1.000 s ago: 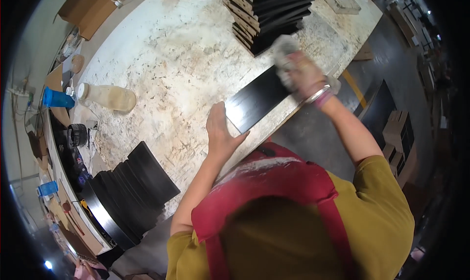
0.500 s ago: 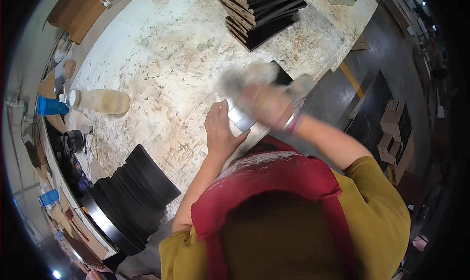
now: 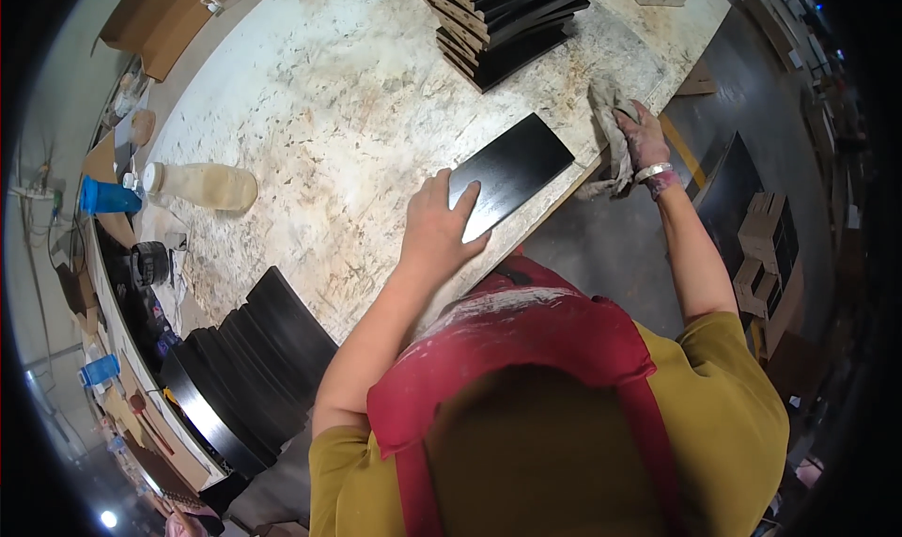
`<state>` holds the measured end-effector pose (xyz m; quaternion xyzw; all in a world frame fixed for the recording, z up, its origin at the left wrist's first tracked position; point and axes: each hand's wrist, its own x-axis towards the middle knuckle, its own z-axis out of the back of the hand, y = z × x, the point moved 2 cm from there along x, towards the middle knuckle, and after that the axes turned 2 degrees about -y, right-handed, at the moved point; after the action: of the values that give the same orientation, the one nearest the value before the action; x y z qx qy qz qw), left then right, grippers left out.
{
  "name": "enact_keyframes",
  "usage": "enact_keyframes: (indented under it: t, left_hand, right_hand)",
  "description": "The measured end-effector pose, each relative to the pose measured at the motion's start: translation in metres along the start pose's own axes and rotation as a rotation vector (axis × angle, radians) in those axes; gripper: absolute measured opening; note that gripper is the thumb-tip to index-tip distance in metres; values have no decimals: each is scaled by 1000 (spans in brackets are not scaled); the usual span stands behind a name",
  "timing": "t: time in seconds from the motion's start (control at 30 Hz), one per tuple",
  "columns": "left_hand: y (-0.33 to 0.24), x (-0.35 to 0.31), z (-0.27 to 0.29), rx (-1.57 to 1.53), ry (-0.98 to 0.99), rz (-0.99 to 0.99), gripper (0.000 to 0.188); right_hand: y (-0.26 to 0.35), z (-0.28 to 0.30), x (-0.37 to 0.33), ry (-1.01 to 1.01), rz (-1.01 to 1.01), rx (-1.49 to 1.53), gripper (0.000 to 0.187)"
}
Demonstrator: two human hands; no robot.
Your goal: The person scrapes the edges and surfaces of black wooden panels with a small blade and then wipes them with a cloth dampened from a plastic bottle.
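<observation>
At the near edge of the pale, stained desk (image 3: pixel 310 114), in the head view, the left hand (image 3: pixel 438 225) lies over the left end of a black rectangular board (image 3: pixel 521 166), its fingers spread wide and slanting away from the person, the thumb out toward the near corner. The left forearm reaches up from below, bent at the elbow. The right hand (image 3: pixel 645 142) is off to the right, its arm bent outward past the desk's edge, the fingers closed on a crumpled grayish-white cloth (image 3: pixel 613 133) that drapes over that edge.

The board lies flat and aslant, its near long side roughly along the desk's rim and close to it. Open desk surface stretches from its far side toward a stack of black boards (image 3: pixel 526 15) and leftward to a bottle (image 3: pixel 209 186) lying on its side. A second black stack (image 3: pixel 249 363) stands near the left forearm.

The board's face looks smooth and dark, with a whitish sheen near the left hand.
</observation>
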<state>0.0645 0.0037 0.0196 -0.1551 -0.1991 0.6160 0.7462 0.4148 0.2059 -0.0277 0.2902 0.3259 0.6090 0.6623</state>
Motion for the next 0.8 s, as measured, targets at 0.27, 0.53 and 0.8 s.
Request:
enact_keyframes:
  t: [0.27, 0.53, 0.8]
  left_hand:
    - [26, -40, -18, -2216, 555, 864, 63]
    - [15, -55, -42, -2619, 522, 931, 68]
    - [26, -63, -44, -2487, 500, 915, 68]
  right_hand:
    - [182, -62, -159, 321, 480, -514, 42]
    - [55, -100, -27, 108, 724, -301, 36]
    - [184, -149, -161, 432, 1035, -248, 19]
